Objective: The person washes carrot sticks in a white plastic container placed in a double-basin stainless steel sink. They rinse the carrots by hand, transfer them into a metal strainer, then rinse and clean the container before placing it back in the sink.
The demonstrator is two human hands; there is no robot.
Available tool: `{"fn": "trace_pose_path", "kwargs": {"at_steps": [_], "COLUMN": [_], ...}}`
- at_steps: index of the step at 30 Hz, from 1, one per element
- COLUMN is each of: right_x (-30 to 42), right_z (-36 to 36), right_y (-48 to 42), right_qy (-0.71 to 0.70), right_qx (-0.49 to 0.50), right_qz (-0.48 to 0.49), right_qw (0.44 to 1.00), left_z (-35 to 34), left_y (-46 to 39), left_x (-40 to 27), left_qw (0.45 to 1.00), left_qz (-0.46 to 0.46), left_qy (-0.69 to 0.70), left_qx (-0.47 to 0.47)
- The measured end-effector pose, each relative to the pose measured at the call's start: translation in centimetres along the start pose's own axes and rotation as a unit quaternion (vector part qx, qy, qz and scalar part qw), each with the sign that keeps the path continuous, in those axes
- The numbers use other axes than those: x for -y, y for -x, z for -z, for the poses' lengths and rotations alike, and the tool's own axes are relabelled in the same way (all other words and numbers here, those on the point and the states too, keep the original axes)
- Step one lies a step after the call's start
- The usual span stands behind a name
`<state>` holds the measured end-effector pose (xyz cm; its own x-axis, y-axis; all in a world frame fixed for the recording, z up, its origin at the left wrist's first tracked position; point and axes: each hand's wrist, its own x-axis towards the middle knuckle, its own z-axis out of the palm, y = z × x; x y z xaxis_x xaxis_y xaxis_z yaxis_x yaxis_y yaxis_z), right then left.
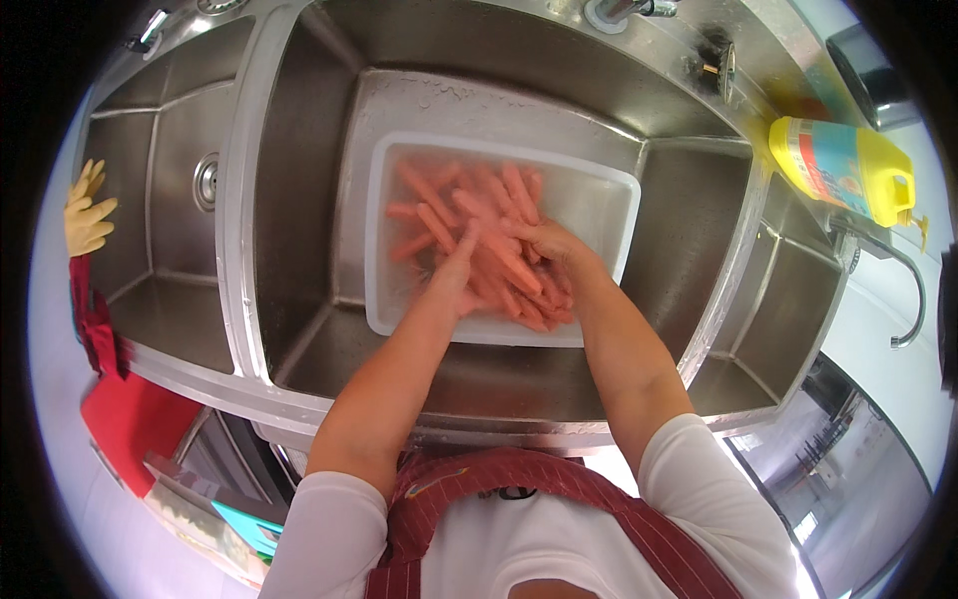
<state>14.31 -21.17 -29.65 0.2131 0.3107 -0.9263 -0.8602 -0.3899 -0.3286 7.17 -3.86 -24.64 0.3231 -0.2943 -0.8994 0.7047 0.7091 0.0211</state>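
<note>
Many peeled carrots lie heaped in a white plastic tub that stands in the large middle basin of a steel sink. They look hazy, as if under water. My left hand reaches into the heap from the left side, its thumb up and its lower fingers hidden among the carrots. From the right, my right hand presses against the same heap, its fingers partly hidden by carrots. Several carrots lie between the two hands.
Smaller basins flank this one, the left with a drain. A faucet stands at the back rim. A yellow pump bottle lies at the right. Yellow rubber gloves with red cuffs hang at the left edge, above a red board.
</note>
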Motion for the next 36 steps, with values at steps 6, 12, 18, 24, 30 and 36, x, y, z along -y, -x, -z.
{"fn": "trace_pose_path", "kwargs": {"at_steps": [6,12,18,24,30,36], "right_x": [4.5,4.3,2.4,5.2,6.1,6.1], "right_z": [-3.4,-1.8,-1.7,-3.4,-4.2,-4.3], "right_y": [8.6,10.4,11.2,8.7,0.0,0.1], "right_qy": [0.030,0.194,0.194,0.396,0.500,0.218], "right_qx": [0.022,-0.034,0.007,-0.084,-0.184,0.053], "right_qz": [0.139,0.194,0.272,0.381,0.299,0.102], "right_qw": [0.990,0.961,0.943,0.831,0.791,0.969], "left_z": [-0.2,-2.1,-2.4,1.0,4.7,-0.1], "left_y": [1.3,3.8,4.3,3.4,-1.8,3.4], "left_x": [1.2,2.7,2.2,1.3,0.3,-2.5], "left_qw": [0.993,0.985,0.970,0.979,0.982,0.996], "left_qz": [-0.049,-0.133,-0.183,-0.065,-0.144,0.008], "left_qy": [0.021,0.012,0.161,0.076,0.048,0.080], "left_qx": [0.105,0.107,-0.020,-0.175,-0.108,-0.030]}}
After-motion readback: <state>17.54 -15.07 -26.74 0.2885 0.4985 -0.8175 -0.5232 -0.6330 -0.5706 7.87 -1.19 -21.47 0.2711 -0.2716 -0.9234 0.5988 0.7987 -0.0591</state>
